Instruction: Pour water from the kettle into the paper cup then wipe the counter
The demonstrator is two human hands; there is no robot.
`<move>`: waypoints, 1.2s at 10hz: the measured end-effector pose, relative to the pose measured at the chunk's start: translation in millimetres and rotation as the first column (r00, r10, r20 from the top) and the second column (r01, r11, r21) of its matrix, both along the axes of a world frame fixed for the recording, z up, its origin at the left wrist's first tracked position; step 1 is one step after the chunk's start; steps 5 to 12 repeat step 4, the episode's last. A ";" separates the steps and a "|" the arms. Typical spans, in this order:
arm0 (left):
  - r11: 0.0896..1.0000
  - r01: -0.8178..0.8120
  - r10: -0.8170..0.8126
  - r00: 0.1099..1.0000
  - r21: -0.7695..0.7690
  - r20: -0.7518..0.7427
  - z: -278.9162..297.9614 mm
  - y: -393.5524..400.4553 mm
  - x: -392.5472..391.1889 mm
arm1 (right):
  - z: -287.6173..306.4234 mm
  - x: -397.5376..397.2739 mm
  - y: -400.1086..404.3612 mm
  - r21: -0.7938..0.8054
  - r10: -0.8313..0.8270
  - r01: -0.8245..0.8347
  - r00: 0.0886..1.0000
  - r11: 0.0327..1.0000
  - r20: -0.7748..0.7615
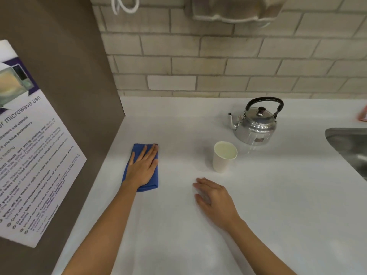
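A metal kettle with a black handle stands upright at the back right of the white counter, spout pointing left. A white paper cup stands just in front of it, with liquid inside. A folded blue cloth lies flat at the left of the counter. My left hand presses flat on the cloth, fingers spread. My right hand rests palm down on the bare counter, below and left of the cup, holding nothing.
A brown side panel with a microwave-use notice bounds the counter on the left. A brick wall runs along the back. A steel sink is sunk in at the right edge.
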State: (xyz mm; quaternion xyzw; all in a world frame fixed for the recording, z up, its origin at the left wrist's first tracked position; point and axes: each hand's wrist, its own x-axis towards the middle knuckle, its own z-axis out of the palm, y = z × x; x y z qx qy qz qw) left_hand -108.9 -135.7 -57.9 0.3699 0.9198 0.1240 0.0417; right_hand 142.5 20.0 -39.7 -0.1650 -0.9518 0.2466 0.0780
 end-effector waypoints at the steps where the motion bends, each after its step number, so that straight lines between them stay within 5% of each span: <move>1: 0.999 0.042 -0.042 0.999 0.018 0.006 -2.0 -7.4 1.0 | 3.1 1.4 -0.9 -0.026 -0.010 0.010 1.000 1.000 -0.005; 3: 0.998 0.041 -0.044 0.995 0.042 0.086 10.2 -8.5 -1.2 | 6.8 -2.9 1.8 -0.039 -0.017 0.018 0.999 0.999 0.029; 12: 0.997 0.032 -0.034 0.999 0.075 0.033 24.6 3.3 -5.8 | 11.0 -10.7 4.0 -0.045 -0.043 0.046 0.997 0.998 0.065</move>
